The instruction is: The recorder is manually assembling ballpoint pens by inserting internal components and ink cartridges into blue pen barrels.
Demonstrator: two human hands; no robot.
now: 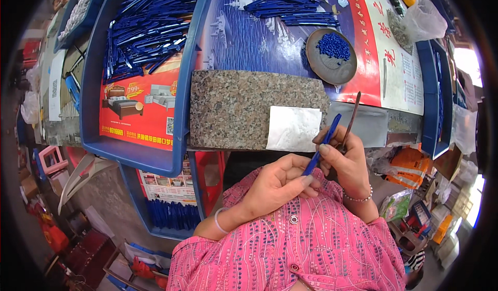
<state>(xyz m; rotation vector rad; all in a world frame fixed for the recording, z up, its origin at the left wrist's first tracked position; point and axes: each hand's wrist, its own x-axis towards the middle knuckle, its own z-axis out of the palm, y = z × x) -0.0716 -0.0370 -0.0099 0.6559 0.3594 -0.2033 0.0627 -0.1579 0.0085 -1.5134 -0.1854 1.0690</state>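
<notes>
My left hand [277, 185] is closed around the lower end of a slim, shiny blue strip [315, 160], held tilted over my lap. My right hand [350, 166] pinches the same strip higher up with thumb and fingertips. In its fingers there is also a thin, dark, pointed tool [354, 116], its tip upward. Just beyond the hands, a white paper sheet [293, 128] lies on a speckled granite slab [233, 109]. Farther back, a round dish [334, 76] holds many small blue beads [333, 47].
At the left stands a blue tray [179, 109] with a heap of blue strips [155, 21]. Below it, another tray [137, 197] holds more strips. Loose blue strips [290, 6] lie at the back of the table. A narrow blue tray [428, 99] borders the right edge.
</notes>
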